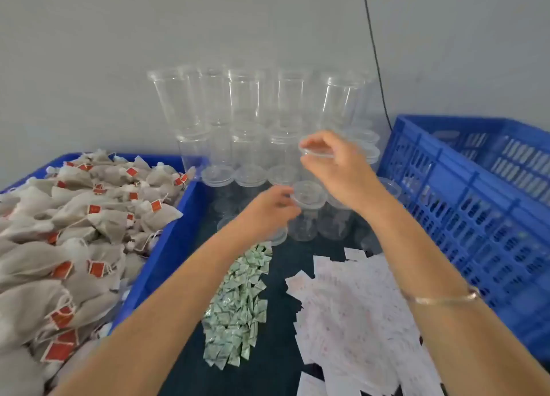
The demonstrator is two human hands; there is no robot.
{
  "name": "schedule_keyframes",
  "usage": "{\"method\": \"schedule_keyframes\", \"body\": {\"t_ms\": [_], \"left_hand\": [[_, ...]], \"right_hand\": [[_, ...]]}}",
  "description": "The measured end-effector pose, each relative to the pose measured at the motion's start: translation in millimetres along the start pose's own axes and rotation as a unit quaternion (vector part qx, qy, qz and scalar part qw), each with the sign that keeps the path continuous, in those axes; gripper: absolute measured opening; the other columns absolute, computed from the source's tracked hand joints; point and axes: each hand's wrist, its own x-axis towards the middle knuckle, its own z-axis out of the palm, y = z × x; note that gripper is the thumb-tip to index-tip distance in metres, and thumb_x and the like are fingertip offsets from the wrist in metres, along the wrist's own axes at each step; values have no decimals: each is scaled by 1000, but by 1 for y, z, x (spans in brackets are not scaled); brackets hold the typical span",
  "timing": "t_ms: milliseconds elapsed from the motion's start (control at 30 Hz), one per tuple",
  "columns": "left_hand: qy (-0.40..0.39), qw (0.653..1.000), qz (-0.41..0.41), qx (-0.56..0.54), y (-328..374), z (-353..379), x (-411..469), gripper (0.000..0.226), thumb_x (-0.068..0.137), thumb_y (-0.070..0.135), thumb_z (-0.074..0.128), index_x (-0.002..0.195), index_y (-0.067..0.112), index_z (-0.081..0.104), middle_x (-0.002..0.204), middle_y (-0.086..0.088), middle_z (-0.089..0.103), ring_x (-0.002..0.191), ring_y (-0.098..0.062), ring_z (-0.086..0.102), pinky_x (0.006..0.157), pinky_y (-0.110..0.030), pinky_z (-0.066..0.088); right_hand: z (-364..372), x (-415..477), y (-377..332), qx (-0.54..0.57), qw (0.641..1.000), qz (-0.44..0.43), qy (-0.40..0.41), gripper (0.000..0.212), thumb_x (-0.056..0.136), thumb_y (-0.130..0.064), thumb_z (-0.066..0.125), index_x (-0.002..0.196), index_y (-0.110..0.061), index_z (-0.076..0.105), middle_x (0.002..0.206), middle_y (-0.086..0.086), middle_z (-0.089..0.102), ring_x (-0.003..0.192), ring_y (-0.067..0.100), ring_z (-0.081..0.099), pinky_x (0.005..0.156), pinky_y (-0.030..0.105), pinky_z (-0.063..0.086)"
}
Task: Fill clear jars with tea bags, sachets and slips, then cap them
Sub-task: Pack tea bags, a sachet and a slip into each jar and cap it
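Right grip (pixel 333 157) pinching round clear lid (pixel 316 151), left grip (pixel 272 206) clasping clear plastic jar (pixel 306 211)

A plain pale grey wall (pixel 119 53) fills the upper half of the view, evenly lit and without strong shadows. A thin black cable (pixel 375 53) hangs down the wall (right of centre) and drops out of sight behind the worktop's far right corner. The worktop (pixel 285 253) itself is dark, its far edge meeting the wall.
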Motion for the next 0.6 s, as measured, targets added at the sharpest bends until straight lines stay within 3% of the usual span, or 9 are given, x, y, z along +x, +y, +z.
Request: {"method": "schedule_keyframes", "body": {"t_ms": [100, 233, 367, 500, 600], "left_hand": [[74, 993, 31, 85, 21, -4, 51, 71, 88, 20, 68, 146, 7, 29, 145, -8, 39, 129, -18, 41, 95, -25, 35], [83, 992, 37, 83, 26, 9, 98, 87, 80, 23, 77, 146, 4, 23, 148, -11, 34, 138, -25, 33, 108, -35, 35], [87, 993, 15, 74, 20, 26, 131, 92, 76, 22, 81, 143, -2, 24, 142, -16, 40, 133, -29, 39, 107, -45, 39], [119, 990, 46, 66, 14, 36, 141, 71, 74, 15, 81, 127, -14, 43, 124, -29, 54, 121, -40, 51, 98, -52, 44], [130, 987, 76, 46, 17, 39, 130, 73, 72, 15, 83, 129, -5, 43, 124, -17, 55, 117, -28, 54, 98, -45, 46]], "right_hand": [[-5, 60, 7, -210, 976, -2, 51, 42, 96, -31, 61, 130, -8, 52, 133, 13, 49, 125, 28, 47, 102, 32, 36], [-1, 94, 33, -362, 920, 146, -37, 87, 94, -68, 45, 154, -9, 22, 155, 23, 28, 144, 39, 27, 116, 50, 23], [8, 104, 54, -381, 903, 196, -29, 86, 93, -73, 36, 152, -12, 28, 152, 21, 37, 142, 39, 33, 119, 58, 15], [10, 101, 61, -386, 906, 175, 4, 82, 94, -70, 38, 149, -9, 32, 148, 23, 41, 140, 39, 35, 121, 57, 12], [2, 95, 53, -384, 912, 144, 17, 83, 92, -72, 44, 144, -8, 37, 144, 23, 45, 136, 40, 39, 121, 52, 15]]}}
